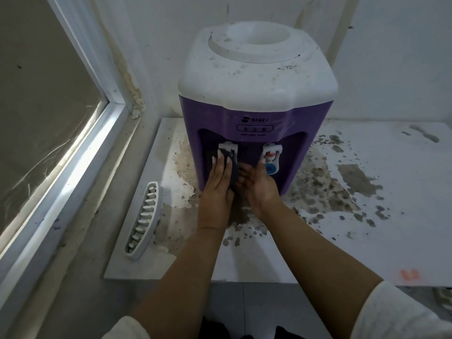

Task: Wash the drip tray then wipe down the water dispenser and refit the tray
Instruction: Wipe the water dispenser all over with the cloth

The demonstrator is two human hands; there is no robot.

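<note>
To my left I see a window with a white frame, its pane dull and streaked (cobweb strands, I think). Ahead stands a white wall, stained and flaking near the corner. Below me lies a white countertop, blotched with brown-grey patches.

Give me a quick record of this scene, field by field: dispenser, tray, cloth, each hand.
dispenser: purple body, dirty white top, on a stained white board
tray: white grille lying on the board left of the dispenser, not refitted
cloth: dark, against the left tap recess
left hand: flat, pressing the cloth
right hand: at the cloth's edge; grip unclear
</note>
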